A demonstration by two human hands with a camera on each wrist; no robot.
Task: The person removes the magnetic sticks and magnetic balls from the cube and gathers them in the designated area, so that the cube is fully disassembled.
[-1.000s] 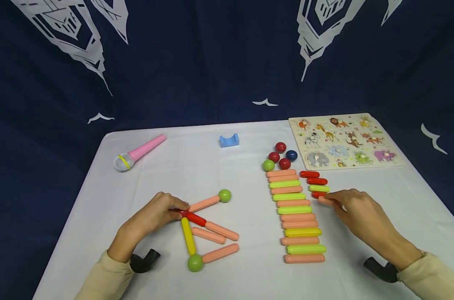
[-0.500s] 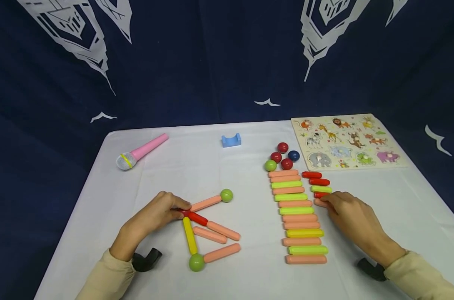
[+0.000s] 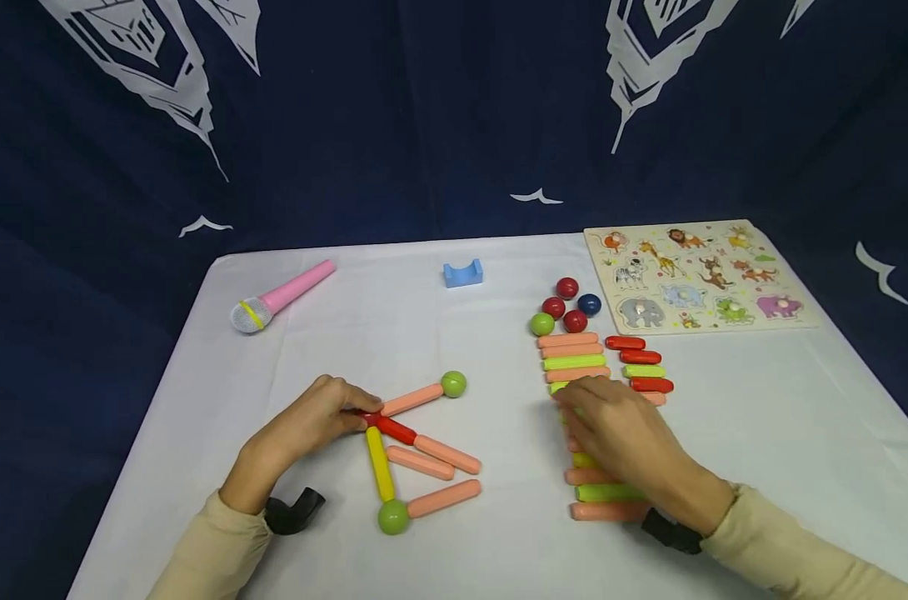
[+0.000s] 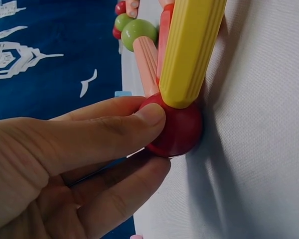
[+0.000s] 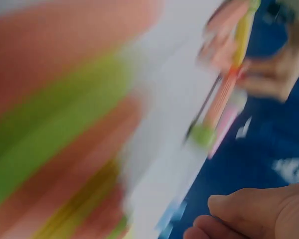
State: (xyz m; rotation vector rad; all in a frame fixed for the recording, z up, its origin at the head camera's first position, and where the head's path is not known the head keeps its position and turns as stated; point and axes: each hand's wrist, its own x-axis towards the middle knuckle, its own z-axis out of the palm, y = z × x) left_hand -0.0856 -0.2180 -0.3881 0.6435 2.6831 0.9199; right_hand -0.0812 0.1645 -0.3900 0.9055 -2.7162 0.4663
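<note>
My left hand (image 3: 311, 421) pinches a dark red ball (image 4: 182, 132) between thumb and fingers. From that ball extend a yellow stick (image 3: 381, 465), a red stick (image 3: 396, 430) and a salmon stick (image 3: 412, 399) ending in a green ball (image 3: 454, 383). At the yellow stick's other end sits another green ball (image 3: 393, 517), joined to a salmon stick (image 3: 445, 498). My right hand (image 3: 626, 425) is over the long column of sticks, its fingertips near a lime stick (image 3: 559, 388). In the blurred right wrist view, nothing shows between thumb and fingers.
Beside the column lie short red sticks (image 3: 640, 357), with several balls (image 3: 575, 321) behind. An animal puzzle board (image 3: 679, 329) stands back right. A blue cradle-shaped block (image 3: 463, 273) and a pink toy microphone (image 3: 296, 290) lie toward the back of the white table (image 3: 334, 550).
My right hand has left the short salmon stick in the right-hand group and moved left over the long column. That stick stays behind. My left hand keeps its hold on the red ball.
</note>
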